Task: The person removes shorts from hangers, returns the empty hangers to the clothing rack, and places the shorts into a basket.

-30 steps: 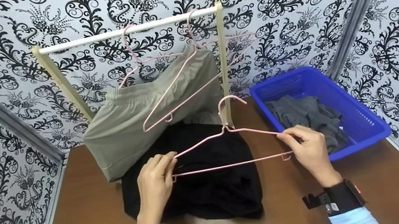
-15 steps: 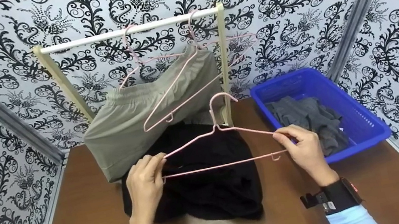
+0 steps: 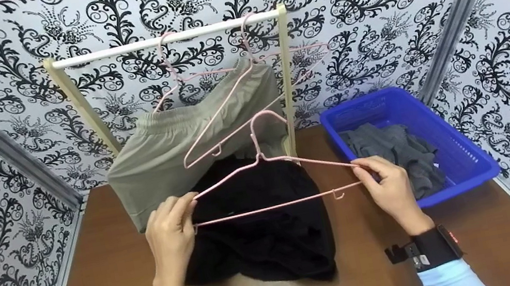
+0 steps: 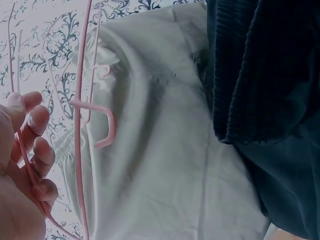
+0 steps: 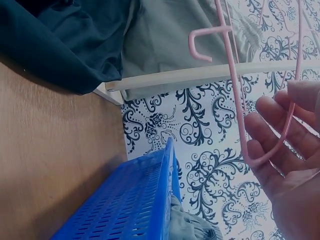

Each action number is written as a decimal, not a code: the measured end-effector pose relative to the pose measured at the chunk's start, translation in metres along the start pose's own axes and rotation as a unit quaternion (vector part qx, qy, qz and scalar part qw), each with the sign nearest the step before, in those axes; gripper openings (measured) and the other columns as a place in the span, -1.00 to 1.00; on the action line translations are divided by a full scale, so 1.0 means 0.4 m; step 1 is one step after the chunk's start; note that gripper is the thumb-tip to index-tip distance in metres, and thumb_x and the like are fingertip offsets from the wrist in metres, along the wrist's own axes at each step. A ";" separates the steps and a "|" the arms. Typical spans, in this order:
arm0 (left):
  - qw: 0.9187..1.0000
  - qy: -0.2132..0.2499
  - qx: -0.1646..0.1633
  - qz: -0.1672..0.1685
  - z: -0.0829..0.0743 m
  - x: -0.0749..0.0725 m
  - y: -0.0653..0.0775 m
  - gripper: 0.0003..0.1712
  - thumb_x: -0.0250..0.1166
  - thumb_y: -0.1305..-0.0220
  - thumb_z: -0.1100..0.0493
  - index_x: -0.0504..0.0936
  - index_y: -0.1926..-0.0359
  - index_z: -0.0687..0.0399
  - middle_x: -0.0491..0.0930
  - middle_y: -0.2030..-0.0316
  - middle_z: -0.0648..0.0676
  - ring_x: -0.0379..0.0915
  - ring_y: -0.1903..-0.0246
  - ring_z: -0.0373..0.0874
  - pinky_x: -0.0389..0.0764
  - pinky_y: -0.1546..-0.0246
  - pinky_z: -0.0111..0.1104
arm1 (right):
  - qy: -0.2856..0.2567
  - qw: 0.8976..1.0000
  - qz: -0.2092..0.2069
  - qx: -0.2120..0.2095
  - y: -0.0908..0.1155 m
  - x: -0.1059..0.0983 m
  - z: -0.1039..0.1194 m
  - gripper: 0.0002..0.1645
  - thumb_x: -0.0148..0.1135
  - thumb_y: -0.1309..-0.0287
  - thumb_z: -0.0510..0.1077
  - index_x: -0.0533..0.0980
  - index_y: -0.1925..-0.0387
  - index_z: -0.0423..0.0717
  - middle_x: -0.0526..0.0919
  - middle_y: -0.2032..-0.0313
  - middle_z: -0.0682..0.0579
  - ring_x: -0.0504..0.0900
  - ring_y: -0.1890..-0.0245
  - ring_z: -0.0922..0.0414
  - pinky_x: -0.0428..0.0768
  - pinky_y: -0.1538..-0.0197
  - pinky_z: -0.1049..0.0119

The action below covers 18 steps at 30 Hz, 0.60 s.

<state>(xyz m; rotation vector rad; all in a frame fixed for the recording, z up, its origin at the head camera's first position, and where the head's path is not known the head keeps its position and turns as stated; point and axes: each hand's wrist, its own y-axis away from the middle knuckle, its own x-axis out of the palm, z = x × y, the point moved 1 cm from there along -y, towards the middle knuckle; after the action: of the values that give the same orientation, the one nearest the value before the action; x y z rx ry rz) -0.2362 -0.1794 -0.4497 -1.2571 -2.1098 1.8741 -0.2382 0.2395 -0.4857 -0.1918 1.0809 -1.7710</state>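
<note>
A pink clothes hanger (image 3: 272, 208) is held up level between both hands, its hook pointing away. My left hand (image 3: 168, 231) grips its left end, thumb and fingers round the wire. At the other end my right hand (image 3: 389, 187) pinches the sloping arm; in the right wrist view the fingers (image 5: 280, 120) curl behind the wire. Below the hanger lies a black garment (image 3: 273, 244) on the table, its gathered waistband showing in the left wrist view. Beige shorts (image 3: 200, 131) hang behind on a second pink hanger (image 3: 168, 98).
A small rack with a white rail (image 3: 123, 49) stands at the back. Another pink hanger (image 3: 228, 111) hangs on its right side, angled forward. A blue basket (image 3: 460, 143) with a dark grey garment (image 3: 392, 150) sits at the right. Patterned walls enclose the brown table (image 3: 102, 285).
Both hands still hold the hanger. It has shifted left and slightly away, and its hook now overlaps the hanging shorts. My left hand has moved left; the right hand has barely moved.
</note>
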 end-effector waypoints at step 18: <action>0.999 0.010 -0.023 -0.029 0.015 -0.043 -0.042 -0.87 0.40 -0.28 0.27 0.81 0.16 0.06 0.61 0.47 0.06 0.49 0.50 0.07 0.25 0.36 -0.22 | -0.008 0.999 0.022 0.048 -0.004 0.002 -0.001 -0.62 0.32 -0.22 -0.46 0.60 -0.09 -0.42 0.76 0.11 -0.24 0.70 0.16 0.22 0.53 0.06 0.67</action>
<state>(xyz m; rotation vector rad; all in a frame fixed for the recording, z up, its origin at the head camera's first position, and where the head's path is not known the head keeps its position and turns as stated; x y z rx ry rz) -0.2365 -0.1933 -0.4292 -1.2055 -2.1652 1.7926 -0.2399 0.2393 -0.4851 -0.1230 0.9779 -1.7753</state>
